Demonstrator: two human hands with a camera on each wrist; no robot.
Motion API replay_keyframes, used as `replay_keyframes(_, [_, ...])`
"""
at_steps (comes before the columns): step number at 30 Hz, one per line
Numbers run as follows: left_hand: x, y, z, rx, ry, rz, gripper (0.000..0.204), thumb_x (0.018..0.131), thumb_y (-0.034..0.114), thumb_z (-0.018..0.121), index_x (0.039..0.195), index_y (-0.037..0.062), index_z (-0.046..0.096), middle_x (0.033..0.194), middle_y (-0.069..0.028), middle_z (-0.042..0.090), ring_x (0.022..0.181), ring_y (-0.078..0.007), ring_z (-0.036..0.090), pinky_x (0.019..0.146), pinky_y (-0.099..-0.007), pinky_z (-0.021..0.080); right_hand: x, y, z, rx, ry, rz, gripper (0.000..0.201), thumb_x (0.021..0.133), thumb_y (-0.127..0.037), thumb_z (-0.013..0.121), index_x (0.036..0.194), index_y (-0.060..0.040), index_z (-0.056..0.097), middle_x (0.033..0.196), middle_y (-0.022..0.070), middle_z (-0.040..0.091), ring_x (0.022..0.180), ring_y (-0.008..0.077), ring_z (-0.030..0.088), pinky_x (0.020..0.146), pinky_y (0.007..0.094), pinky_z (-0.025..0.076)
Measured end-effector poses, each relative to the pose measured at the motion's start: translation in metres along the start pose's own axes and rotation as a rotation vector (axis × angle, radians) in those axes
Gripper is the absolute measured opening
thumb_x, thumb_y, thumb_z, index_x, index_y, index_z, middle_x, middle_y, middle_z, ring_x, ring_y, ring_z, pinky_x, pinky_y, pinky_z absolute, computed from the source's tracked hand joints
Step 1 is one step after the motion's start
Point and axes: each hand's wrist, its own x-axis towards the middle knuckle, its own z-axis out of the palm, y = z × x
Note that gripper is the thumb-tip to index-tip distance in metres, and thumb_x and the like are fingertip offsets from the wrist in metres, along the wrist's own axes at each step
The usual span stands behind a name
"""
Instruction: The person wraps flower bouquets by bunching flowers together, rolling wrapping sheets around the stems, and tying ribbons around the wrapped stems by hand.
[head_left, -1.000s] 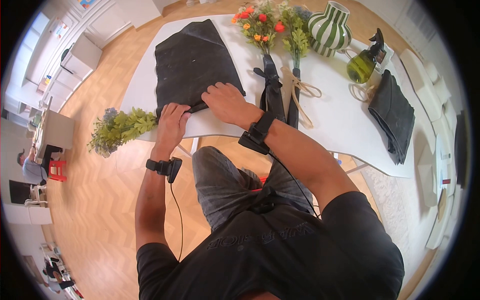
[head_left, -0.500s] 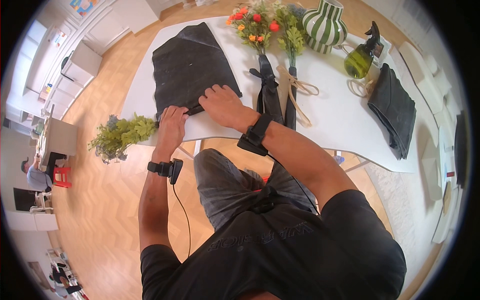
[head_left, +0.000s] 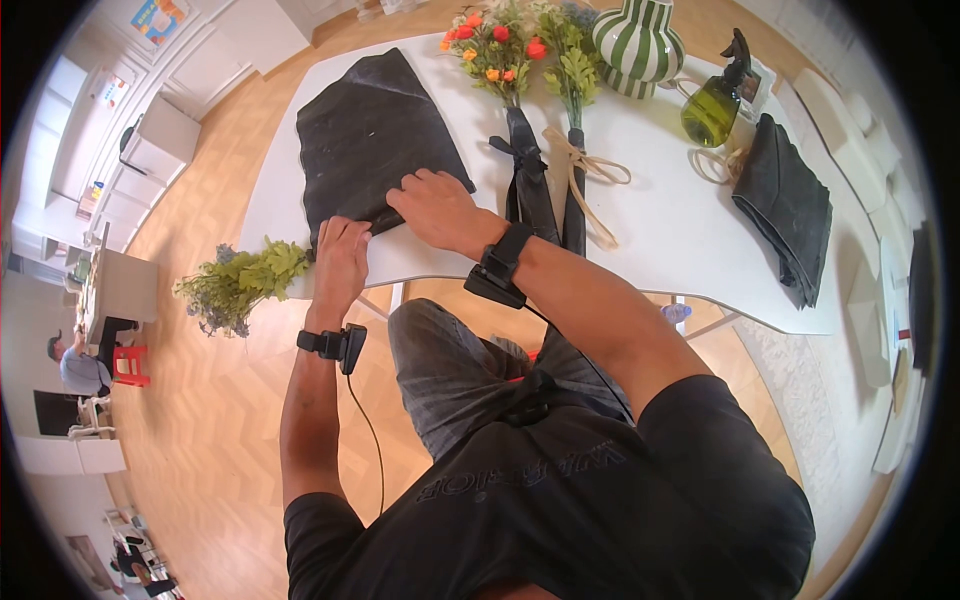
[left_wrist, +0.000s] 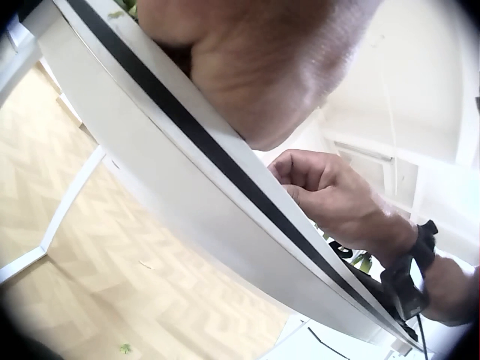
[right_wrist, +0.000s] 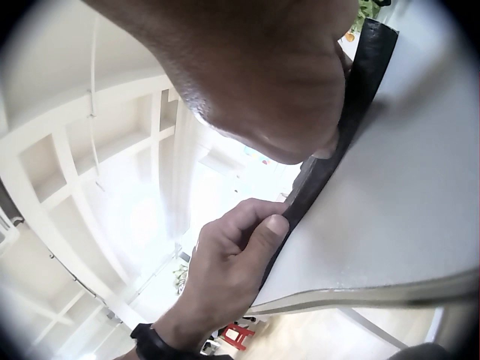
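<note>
A black sheet [head_left: 375,140] lies on the white table, its near edge rolled into a narrow strip. The left hand [head_left: 341,262] pinches this strip near the left corner; in the right wrist view its thumb lies on the black roll [right_wrist: 300,196]. Further right along the same edge, the right hand [head_left: 437,208] grips the roll with curled fingers. A bunch of leafy stems with bluish flowers [head_left: 232,285] sticks out from the sheet's left corner, over the table edge. How the stems lie under the sheet is hidden.
Right of the sheet lie two black-wrapped bouquets, one with orange-red flowers [head_left: 497,55], one tied with beige cord [head_left: 600,170]. Beyond are a green-striped vase [head_left: 637,55], a green spray bottle [head_left: 710,112] and folded black material [head_left: 785,210]. A person [head_left: 84,368] is far left.
The head view has shifted, so the table items stand slightly further left. Both hands keep hold of the sheet's near edge, with little visible movement along it.
</note>
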Motion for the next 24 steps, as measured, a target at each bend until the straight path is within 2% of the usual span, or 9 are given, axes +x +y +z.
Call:
replay_keyframes(8, [0.000,0.001,0.000,0.026,0.034,0.007,0.013,0.088,0.001,0.058,0.098,-0.0016,0.067,0.092,-0.0155,0.058,0.091,-0.0349,0.053,0.082,-0.0420,0.045,-0.001,0.007,-0.004,-0.061,-0.049,-0.124,0.010,0.079,-0.010,0.058,0.087,-0.0074,0.064,0.086,0.0088,0.061,0.090,0.0275,0.061,0.075,0.0393,0.050])
replay_keyframes(11, [0.000,-0.001,-0.001,0.030,0.034,0.019,0.013,0.087,0.001,0.059,0.098,-0.0015,0.067,0.092,-0.0156,0.058,0.092,-0.0348,0.054,0.083,-0.0421,0.045,0.006,0.014,0.004,-0.003,-0.057,-0.158,0.011,0.080,-0.014,0.058,0.080,-0.0062,0.067,0.084,0.0110,0.065,0.085,0.0288,0.063,0.071,0.0408,0.051])
replay_keyframes(14, [0.000,-0.001,0.000,0.034,0.048,-0.009,0.014,0.087,0.002,0.060,0.098,-0.0014,0.067,0.093,-0.0156,0.058,0.093,-0.0345,0.054,0.083,-0.0423,0.045,0.010,0.014,0.002,-0.066,-0.128,-0.145,0.011,0.080,-0.013,0.058,0.080,-0.0060,0.067,0.084,0.0116,0.067,0.083,0.0310,0.065,0.072,0.0419,0.053])
replay_keyframes(17, [0.000,-0.002,-0.002,0.018,0.053,0.015,0.014,0.086,0.002,0.061,0.099,-0.0013,0.067,0.094,-0.0155,0.059,0.093,-0.0344,0.054,0.084,-0.0424,0.045,0.018,0.021,-0.007,-0.008,-0.162,-0.193,0.011,0.078,-0.011,0.059,0.081,-0.0043,0.067,0.084,0.0155,0.068,0.080,0.0349,0.067,0.072,0.0435,0.054])
replay_keyframes(19, [0.000,-0.004,-0.005,-0.012,0.022,0.028,0.015,0.083,0.005,0.066,0.098,0.0028,0.068,0.094,-0.0114,0.060,0.094,-0.0321,0.055,0.084,-0.0417,0.045,0.023,0.021,-0.013,0.092,-0.364,-0.109,0.010,0.080,-0.009,0.062,0.089,-0.0046,0.065,0.085,0.0164,0.065,0.085,0.0375,0.064,0.075,0.0453,0.051])
replay_keyframes(23, [0.004,-0.011,-0.008,-0.039,0.000,0.023,0.015,0.082,0.004,0.067,0.097,0.0017,0.068,0.092,-0.0115,0.061,0.091,-0.0321,0.056,0.083,-0.0412,0.045,0.026,0.020,-0.021,0.116,-0.454,-0.098,0.010,0.080,-0.010,0.064,0.088,-0.0043,0.066,0.083,0.0178,0.067,0.084,0.0379,0.065,0.075,0.0460,0.051])
replay_keyframes(24, [0.005,-0.013,-0.009,-0.058,0.003,0.061,0.015,0.082,0.004,0.066,0.097,0.0004,0.068,0.092,-0.0127,0.061,0.091,-0.0330,0.057,0.083,-0.0407,0.046,0.024,0.017,-0.022,0.116,-0.454,-0.078,0.011,0.076,-0.007,0.062,0.084,-0.0026,0.067,0.083,0.0205,0.068,0.083,0.0389,0.067,0.075,0.0459,0.053])
